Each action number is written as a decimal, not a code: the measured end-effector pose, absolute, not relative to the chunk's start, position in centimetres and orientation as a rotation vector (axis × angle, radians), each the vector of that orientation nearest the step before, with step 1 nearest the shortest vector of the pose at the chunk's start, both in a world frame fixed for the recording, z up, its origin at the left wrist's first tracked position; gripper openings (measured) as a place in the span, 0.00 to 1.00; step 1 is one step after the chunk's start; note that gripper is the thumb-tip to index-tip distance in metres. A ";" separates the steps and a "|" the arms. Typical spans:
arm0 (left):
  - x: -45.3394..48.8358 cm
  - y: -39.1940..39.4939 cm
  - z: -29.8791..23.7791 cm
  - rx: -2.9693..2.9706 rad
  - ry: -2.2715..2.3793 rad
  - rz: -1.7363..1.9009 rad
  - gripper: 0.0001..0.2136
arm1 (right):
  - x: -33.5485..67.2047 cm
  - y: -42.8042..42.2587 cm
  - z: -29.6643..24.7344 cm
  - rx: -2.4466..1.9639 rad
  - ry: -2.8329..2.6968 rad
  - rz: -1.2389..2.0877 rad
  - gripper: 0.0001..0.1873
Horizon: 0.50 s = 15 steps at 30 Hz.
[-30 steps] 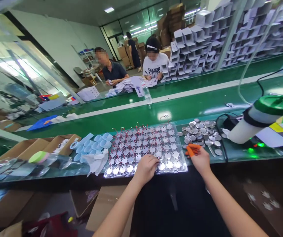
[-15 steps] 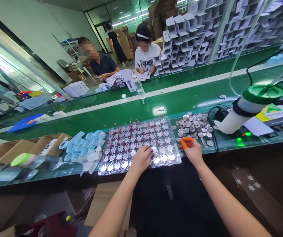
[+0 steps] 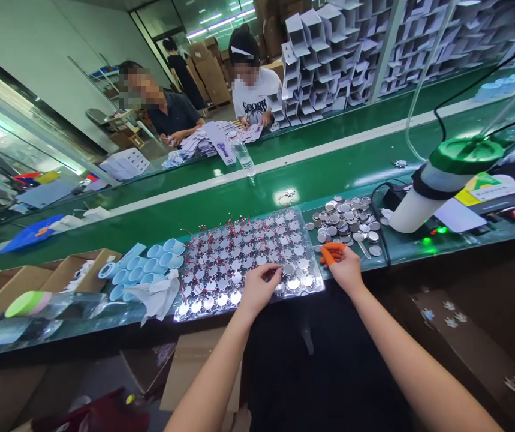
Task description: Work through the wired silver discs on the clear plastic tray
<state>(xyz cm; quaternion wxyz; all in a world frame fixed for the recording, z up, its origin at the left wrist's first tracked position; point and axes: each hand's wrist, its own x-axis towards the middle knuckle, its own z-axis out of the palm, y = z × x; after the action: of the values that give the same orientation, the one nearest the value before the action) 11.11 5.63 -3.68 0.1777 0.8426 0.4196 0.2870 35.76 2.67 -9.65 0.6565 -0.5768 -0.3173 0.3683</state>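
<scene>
My left hand (image 3: pixel 261 289) is over the front of a clear tray (image 3: pixel 249 305), with thumb and forefinger pinched at the edge of a round metal disc (image 3: pixel 288 269). Rows of silvery discs on toothed pieces with thin red wires fill the tray. Orange finger covers (image 3: pixel 333 253) are on my right hand (image 3: pixel 346 270), which is closed just past the tray's right edge. Its curled fingers hide most of what they grip; a thin pale tip seems to stick out to the left. Behind that hand lies a pile of loose metal discs (image 3: pixel 345 217).
Light blue cups (image 3: pixel 153 264), crumpled white tissue (image 3: pixel 160 297) and cardboard boxes (image 3: pixel 80 273) stand left. A green-lidded white cylinder (image 3: pixel 423 198) and cables are right. Across the green belt (image 3: pixel 185 207), two people sit at work, near a water bottle (image 3: pixel 243 157).
My left hand has lifted slightly off the tray, and a disc now shows at its fingertips. My right fingers have curled in more. The whole view has shifted a little.
</scene>
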 end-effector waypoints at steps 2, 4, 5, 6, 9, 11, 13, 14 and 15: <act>12.0 5.5 -3.9 2.380 1.194 0.796 0.07 | 35.7 2.6 -9.6 -1.304 -0.715 0.840 0.23; 12.4 5.5 -3.9 2.389 1.217 0.808 0.07 | 35.7 2.6 -9.4 -1.303 -0.712 0.849 0.23; 12.4 5.5 -3.8 2.393 1.230 0.821 0.08 | 35.8 2.6 -9.3 -1.301 -0.707 0.855 0.23; 12.4 5.5 -3.7 2.402 1.227 0.828 0.09 | 35.8 2.6 -9.1 -1.297 -0.700 0.861 0.23; 12.4 5.4 -3.3 2.476 1.096 0.765 0.16 | 36.1 2.8 -8.6 -1.278 -0.652 0.879 0.23; 12.6 5.5 -3.2 2.533 0.991 0.673 0.20 | 36.3 2.8 -8.1 -1.270 -0.611 0.893 0.23; 12.9 5.7 -3.2 2.550 0.949 0.587 0.19 | 36.3 2.5 -7.6 -1.273 -0.586 0.929 0.22; 13.1 5.8 -3.3 2.542 0.946 0.558 0.18 | 36.1 2.3 -7.3 -1.276 -0.584 0.959 0.21; 13.3 5.9 -3.3 2.528 0.951 0.541 0.17 | 35.8 1.9 -7.0 -1.280 -0.589 0.997 0.20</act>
<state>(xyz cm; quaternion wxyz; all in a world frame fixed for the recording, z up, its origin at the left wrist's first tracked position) 13.27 5.87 -3.34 0.1922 0.9007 0.3386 0.1926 35.78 1.88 -7.03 0.6502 -0.5635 -0.2595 0.4387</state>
